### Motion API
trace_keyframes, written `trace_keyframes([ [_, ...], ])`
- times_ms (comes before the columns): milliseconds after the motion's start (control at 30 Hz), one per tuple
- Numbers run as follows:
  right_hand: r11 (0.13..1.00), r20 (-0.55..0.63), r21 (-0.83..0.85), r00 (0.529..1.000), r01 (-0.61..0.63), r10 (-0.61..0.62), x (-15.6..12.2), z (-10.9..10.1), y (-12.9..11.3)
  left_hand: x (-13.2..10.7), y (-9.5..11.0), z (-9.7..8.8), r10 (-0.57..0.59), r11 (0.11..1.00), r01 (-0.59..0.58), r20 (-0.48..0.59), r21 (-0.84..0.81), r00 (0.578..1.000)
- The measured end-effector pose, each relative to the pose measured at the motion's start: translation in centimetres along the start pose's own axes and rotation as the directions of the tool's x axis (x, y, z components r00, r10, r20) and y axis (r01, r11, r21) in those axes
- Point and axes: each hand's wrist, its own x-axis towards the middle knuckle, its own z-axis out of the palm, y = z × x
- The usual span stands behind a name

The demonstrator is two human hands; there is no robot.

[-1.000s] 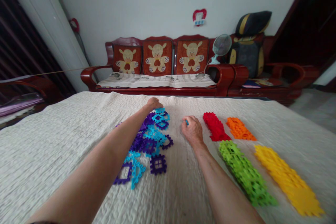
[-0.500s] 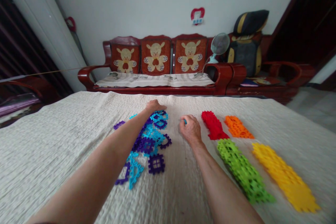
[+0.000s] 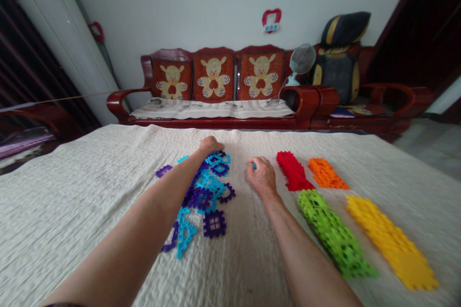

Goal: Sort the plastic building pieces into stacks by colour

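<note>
My left hand (image 3: 212, 144) is at the far end of a mixed pile of light-blue pieces (image 3: 215, 185) and dark-purple pieces (image 3: 201, 197), flat plastic building shapes with toothed edges. Its thumb side shows; the other fingers are hidden behind the hand. To the right of the pile, my right hand (image 3: 261, 174) rests low over the cloth, fingers curled around a light-blue building piece (image 3: 254, 166), of which only a small bit shows. A purple window-shaped square (image 3: 214, 224) and a light-blue triangle (image 3: 186, 236) lie at the pile's near side, partly beside my left forearm.
On the right lie grouped rows of red pieces (image 3: 293, 172), orange pieces (image 3: 327, 173), green pieces (image 3: 333, 232) and yellow pieces (image 3: 392, 242). A cream quilted cloth (image 3: 90, 187) covers the table. Beyond stand a wooden sofa (image 3: 216, 123) and a fan (image 3: 301, 60).
My left hand has shifted slightly to the left at the far end of the pile. My right hand stays in place, still closed around the light-blue piece.
</note>
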Motion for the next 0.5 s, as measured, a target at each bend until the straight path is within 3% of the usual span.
trace_keyframes([
  [100, 1.000, 0.022, -0.004, 1.000, -0.014, 0.014, 0.0, -0.1, -0.1, -0.2, 0.0, -1.2, -0.067, 0.998, 0.067, 0.010, -0.004, 0.998],
  [300, 0.999, 0.036, -0.017, 0.999, -0.035, 0.035, 0.1, -0.3, -0.4, -1.6, -0.7, -3.5, -0.045, 0.997, 0.046, 0.023, -0.070, 0.999],
  [500, 0.999, 0.032, -0.019, 0.999, -0.033, 0.033, 0.1, -0.2, -0.3, -1.3, -0.2, -2.6, 0.014, 0.999, -0.016, 0.050, 0.047, 0.999],
])
